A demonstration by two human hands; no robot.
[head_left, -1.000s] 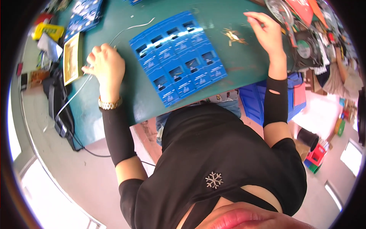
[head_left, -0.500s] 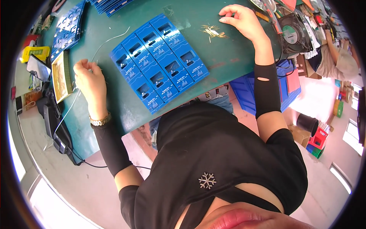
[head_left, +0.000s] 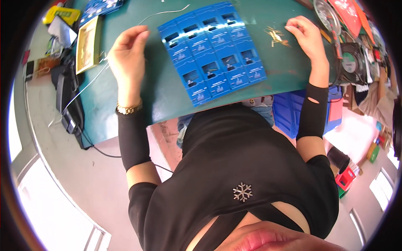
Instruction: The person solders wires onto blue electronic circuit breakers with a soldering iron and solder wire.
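Observation:
A blue panel of joined circuit boards (head_left: 226, 50) lies flat on the green table, with dark rectangular cut-outs holding small parts. Just off its left edge is my left hand (head_left: 129, 58), closed with thumb and forefinger together; whatever it may pinch is too small to make out. My right hand (head_left: 309, 39) is over the table on the other side of the panel. Its thumb and fingertips meet beside a loose pile of thin gold-coloured pins (head_left: 276, 37), and anything between them cannot be made out.
A shallow yellow-rimmed tray (head_left: 97, 42) stands left of my left hand, near a thin white cable (head_left: 90, 85). More blue boards (head_left: 98, 9) lie at the far left. A round black fan (head_left: 353, 62) and tools crowd the right side. A blue crate (head_left: 287, 113) sits below the table edge.
The whole view has shifted, so the table appears farther right and higher. My left hand has come away from the tray toward the panel's left edge. My right hand stays beside the pins.

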